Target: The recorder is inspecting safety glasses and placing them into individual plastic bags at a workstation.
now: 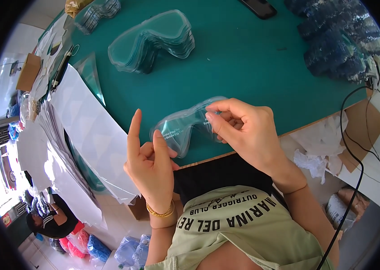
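A clear, goggle-shaped plastic lens [178, 130] with small print on its surface is held just over the near edge of the green table. My left hand [152, 166] grips its left end, thumb on top and the lower fingers partly hidden, with the index finger raised. At the lens's upper right end, my right hand [248, 132] pinches the rim between thumb and index finger; its other fingers curl in. Beyond them a thick stack of similar clear lenses [147, 47] lies on the green tabletop [244, 63].
Another lens stack [95, 19] sits at the far left. White sheets [89, 121] overhang the left edge, near a black pen-like tool [62, 69]. Dark bluish stacked pieces [338, 40] and a phone [258, 8] are at the far right. A black cable [354, 157] hangs right. A person [57, 220] is lower left.
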Available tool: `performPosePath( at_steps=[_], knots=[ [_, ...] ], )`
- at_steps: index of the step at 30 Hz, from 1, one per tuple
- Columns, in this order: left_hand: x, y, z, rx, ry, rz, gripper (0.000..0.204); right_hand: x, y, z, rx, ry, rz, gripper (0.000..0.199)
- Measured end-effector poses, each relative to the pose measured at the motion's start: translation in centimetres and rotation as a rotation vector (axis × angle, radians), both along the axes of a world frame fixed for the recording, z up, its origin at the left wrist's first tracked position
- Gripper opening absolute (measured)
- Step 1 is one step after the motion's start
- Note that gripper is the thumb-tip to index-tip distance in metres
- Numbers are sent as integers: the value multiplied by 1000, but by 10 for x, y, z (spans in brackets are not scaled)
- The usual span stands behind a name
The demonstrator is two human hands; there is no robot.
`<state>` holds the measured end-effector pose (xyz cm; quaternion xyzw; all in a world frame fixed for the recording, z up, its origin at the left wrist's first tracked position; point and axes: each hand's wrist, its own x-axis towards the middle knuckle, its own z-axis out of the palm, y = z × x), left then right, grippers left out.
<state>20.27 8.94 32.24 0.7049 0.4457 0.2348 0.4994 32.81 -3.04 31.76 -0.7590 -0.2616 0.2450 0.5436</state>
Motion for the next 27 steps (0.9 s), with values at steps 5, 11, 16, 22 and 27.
performPosePath(
  at_steps=[5, 11, 16, 22, 27],
  knots=[
    [0, -1, 5, 55, 37, -4, 42, -1, 0, 0, 22, -1, 0, 15],
    [-1, -2, 5, 76, -16, 25, 40, -1, -1, 0, 63, -3, -16, 13],
    [-1, -2, 6, 72, 0, 25, 40, -2, -1, -1, 75, 0, -21, 12],
    [-1, -1, 5, 81, 5, 23, 41, -2, -2, 0, 58, -11, -8, 13],
    [0, -1, 6, 83, 28, 14, 41, -1, -1, -1, 48, -15, -3, 13]
  ],
)
